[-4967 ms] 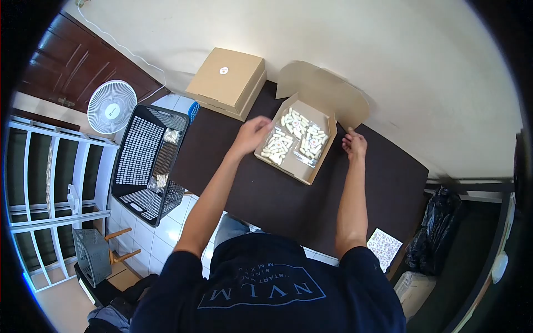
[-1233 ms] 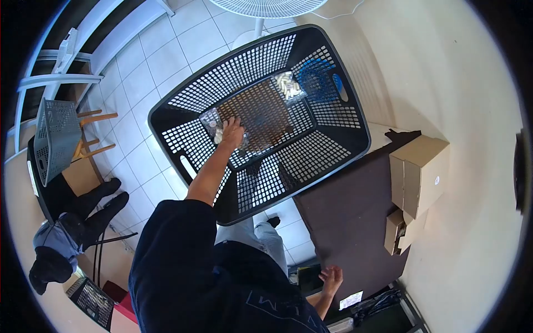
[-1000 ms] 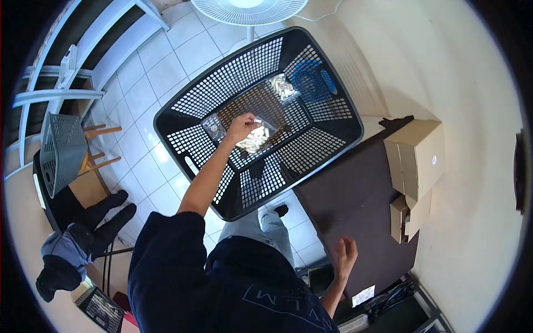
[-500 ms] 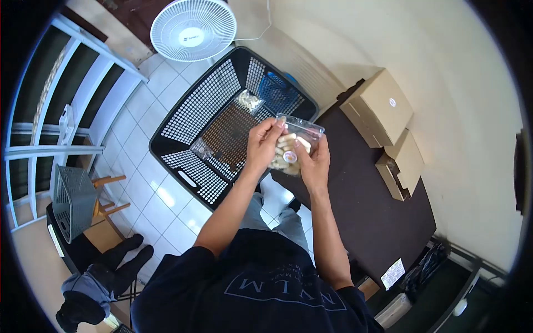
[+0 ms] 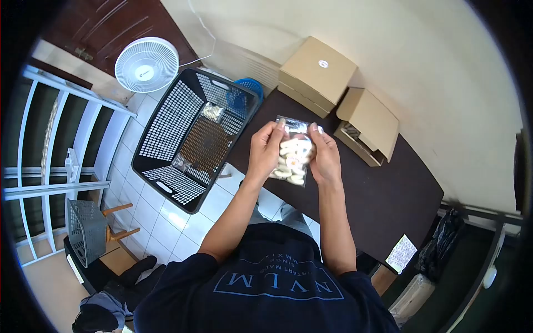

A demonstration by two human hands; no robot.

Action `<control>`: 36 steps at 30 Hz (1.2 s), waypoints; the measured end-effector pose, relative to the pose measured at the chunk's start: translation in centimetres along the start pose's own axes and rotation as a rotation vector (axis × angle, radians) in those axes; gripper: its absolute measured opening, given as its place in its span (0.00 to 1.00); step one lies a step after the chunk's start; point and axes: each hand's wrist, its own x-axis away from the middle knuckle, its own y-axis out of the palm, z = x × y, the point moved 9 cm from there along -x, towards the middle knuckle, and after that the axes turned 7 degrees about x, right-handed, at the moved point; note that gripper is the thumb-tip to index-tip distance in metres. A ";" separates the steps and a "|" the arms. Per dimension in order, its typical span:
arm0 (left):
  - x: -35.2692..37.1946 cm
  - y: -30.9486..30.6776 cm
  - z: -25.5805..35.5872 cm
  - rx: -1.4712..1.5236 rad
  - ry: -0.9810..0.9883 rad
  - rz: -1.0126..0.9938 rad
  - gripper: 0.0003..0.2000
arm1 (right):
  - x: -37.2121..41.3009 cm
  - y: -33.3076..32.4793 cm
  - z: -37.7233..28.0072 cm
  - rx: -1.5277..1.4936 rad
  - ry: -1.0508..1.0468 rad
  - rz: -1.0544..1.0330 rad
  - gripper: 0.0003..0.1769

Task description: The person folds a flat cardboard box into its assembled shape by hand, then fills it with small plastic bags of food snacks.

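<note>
Head view, clear snack bag [image 5: 292, 155] pinched between left fingers [image 5: 270, 136] and right fingers [image 5: 318, 136].

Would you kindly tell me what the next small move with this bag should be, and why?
Probably carry the clear bag right, toward the cardboard box with the half-raised lid: the left hand and right hand both hold the bag above the dark table, and that box stands nearest.

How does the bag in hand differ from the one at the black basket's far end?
The held bag is gripped by left hand and right hand above the table; the basket bag lies on the basket floor. The held bag looks larger than the basket bag. Both are clear, holding pale pieces.
</note>
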 end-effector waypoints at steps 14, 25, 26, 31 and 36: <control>5.7 11.2 -6.6 0.022 -0.215 -0.356 0.14 | 6.1 -12.6 -2.1 0.240 -0.106 0.056 0.08; 7.8 13.6 -11.0 0.103 -0.417 -0.389 0.13 | 7.3 -17.5 0.7 0.064 0.051 -0.024 0.08; 8.0 13.7 -11.6 0.096 -0.476 -0.397 0.12 | 7.5 -17.9 0.9 0.032 0.089 -0.022 0.07; 7.9 14.3 -12.8 0.102 -0.503 -0.439 0.12 | 7.4 -20.1 2.3 -0.054 0.159 -0.100 0.12; 7.1 16.2 -13.1 0.005 -0.398 -0.457 0.11 | 7.4 -20.9 1.2 0.105 0.116 0.010 0.15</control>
